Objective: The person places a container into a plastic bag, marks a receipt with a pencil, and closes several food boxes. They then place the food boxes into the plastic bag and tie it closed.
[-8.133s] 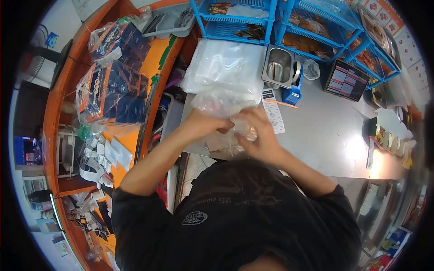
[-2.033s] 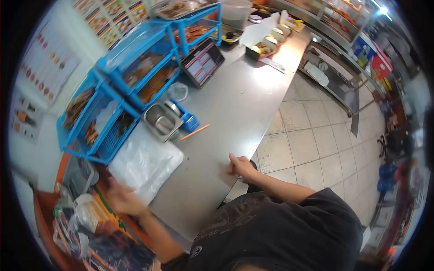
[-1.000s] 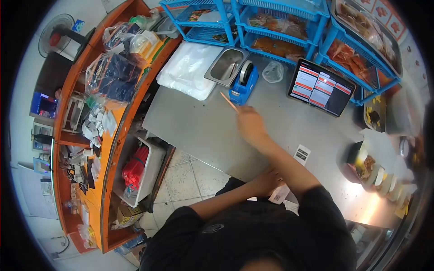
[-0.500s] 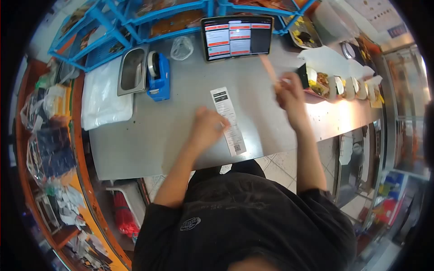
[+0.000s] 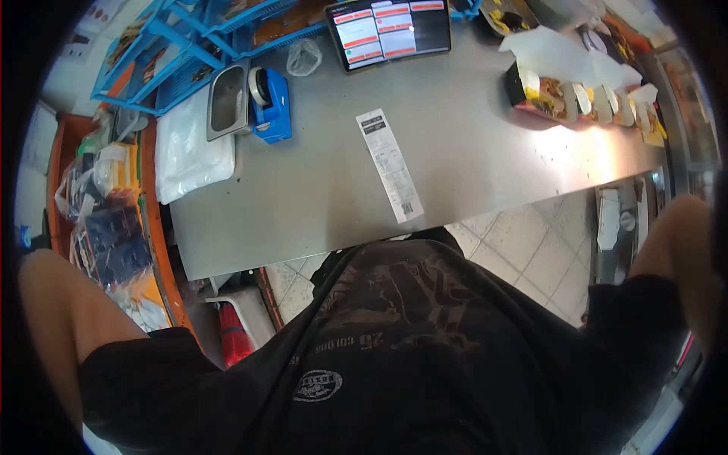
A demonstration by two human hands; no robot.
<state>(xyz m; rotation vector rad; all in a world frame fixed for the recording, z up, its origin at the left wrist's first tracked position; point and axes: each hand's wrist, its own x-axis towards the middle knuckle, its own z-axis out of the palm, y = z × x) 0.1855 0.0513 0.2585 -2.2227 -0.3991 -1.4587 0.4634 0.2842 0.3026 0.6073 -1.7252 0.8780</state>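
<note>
Neither of my hands shows; both arms are raised and spread, the left arm bent at the left edge and the right arm at the right edge. Beyond my dark shirt, a long printed receipt lies flat on the steel table, slightly slanted. A tablet with a lit screen stands at the back. Toward the right sits an open takeaway box of food with its white lid raised. What my hands hold or touch is hidden.
On the left are a blue tape dispenser, a metal tray and clear plastic bags. Blue racks line the back, with a clear plastic cup nearby. Shelves with packets stand left of the table.
Both hands have left the view as the arms lifted outward. The orange-pink strip in my right hand is out of sight too. The receipt stays on the table; the camera view shifted.
</note>
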